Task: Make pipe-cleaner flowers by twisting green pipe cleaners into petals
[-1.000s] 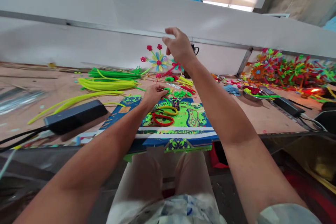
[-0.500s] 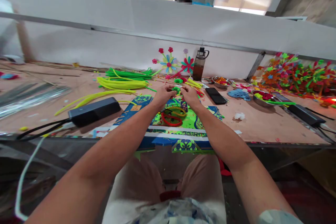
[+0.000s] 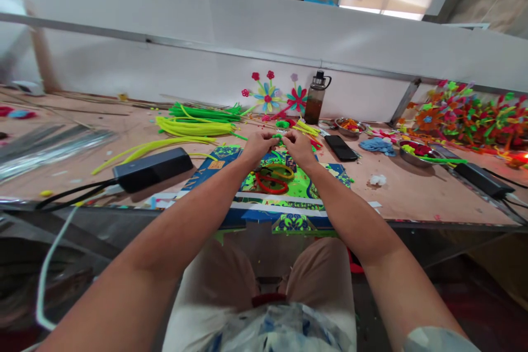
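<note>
Between my fingertips is a small bent piece of green pipe cleaner. My left hand pinches it from the left, and my right hand grips it from the right. Both hands are closed, held over a blue and green printed cardboard sheet. On that sheet, just below the hands, lie scissors with red and yellow handles; their blades are hard to make out. Another curled green piece rests on the table beyond my fingers.
Yellow pipe cleaners and a green bundle lie to the left, behind a black power adapter. A bottle, a phone, a blue cloth and a metal bowl stand or lie to the right. Pipe-cleaner flowers lean at the back.
The green piece between my fingers looked like an open loop and now appears flatter, with my fingertips closer around it. The view has shifted slightly. Both hands keep their grip.
</note>
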A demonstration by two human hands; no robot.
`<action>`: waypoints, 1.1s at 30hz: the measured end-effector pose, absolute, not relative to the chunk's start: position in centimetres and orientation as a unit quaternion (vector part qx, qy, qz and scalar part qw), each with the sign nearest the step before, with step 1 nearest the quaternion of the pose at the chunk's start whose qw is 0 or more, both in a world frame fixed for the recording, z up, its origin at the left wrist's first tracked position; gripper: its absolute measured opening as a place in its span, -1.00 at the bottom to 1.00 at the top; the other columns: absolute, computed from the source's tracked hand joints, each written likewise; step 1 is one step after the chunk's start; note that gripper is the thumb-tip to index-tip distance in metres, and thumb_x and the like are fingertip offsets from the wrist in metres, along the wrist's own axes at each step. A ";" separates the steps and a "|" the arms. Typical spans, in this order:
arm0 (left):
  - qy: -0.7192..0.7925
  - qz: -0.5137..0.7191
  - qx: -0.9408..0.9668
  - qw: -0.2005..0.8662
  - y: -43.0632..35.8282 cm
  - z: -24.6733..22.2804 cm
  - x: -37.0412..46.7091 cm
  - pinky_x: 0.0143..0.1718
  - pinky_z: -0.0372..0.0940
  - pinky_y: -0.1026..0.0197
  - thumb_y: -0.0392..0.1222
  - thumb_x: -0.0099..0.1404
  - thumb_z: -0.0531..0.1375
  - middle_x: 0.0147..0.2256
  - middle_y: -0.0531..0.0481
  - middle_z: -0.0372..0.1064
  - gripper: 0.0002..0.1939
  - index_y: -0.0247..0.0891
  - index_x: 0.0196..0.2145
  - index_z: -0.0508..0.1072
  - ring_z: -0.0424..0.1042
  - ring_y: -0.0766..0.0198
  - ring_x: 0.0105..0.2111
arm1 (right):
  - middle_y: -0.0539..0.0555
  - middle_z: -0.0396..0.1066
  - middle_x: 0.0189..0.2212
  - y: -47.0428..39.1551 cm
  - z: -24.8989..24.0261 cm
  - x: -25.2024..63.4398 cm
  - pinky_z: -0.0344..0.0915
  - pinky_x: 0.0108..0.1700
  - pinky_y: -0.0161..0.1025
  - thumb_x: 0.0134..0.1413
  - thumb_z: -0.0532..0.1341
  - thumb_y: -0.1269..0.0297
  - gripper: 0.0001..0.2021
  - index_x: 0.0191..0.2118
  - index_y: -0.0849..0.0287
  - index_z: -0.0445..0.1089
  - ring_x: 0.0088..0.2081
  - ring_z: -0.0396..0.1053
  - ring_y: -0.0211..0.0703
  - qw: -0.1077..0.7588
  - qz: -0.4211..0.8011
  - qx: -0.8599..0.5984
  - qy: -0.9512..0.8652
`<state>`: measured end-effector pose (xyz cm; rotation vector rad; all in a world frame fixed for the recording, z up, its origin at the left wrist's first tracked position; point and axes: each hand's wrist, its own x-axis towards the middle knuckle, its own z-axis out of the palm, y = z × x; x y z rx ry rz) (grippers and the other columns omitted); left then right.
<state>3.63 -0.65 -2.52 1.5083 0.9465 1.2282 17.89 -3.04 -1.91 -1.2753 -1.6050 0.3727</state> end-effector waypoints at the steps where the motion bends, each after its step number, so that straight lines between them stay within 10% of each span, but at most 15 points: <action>1: 0.387 0.503 0.609 0.476 -0.7 -2.4 3.7 -0.60 0.06 0.35 -0.23 0.00 0.27 -0.68 0.10 0.27 -0.91 -0.30 -0.53 0.46 0.20 0.42 -0.65 | -0.04 0.38 -0.49 -3.1 -1.9 17.9 0.23 -0.27 -0.30 0.03 0.17 0.34 -0.94 -0.42 0.19 0.34 -0.42 0.28 -0.27 0.502 0.146 -0.529 -0.668; 7: 0.385 0.486 0.582 0.526 -1.0 -2.3 3.9 -0.54 0.17 0.37 -0.23 0.04 0.29 -0.56 0.04 0.42 -0.89 -0.29 -0.44 0.46 0.45 0.32 -0.50 | 0.00 0.41 -0.46 -3.3 -2.0 17.9 0.23 -0.25 -0.27 0.02 0.18 0.40 -0.96 -0.42 0.19 0.35 -0.38 0.33 -0.22 0.497 0.130 -0.506 -0.693; 33: 0.391 0.437 0.479 0.653 -0.6 -1.8 3.1 -0.61 0.20 0.40 -0.39 0.06 0.30 -0.60 -0.03 0.39 -0.93 -0.38 -0.51 0.46 0.31 0.44 -0.64 | -0.05 0.39 -0.52 -3.6 -1.3 18.5 0.22 -0.31 -0.30 -0.01 0.22 0.34 -0.95 -0.41 0.19 0.35 -0.45 0.28 -0.27 0.492 0.208 -0.445 -0.719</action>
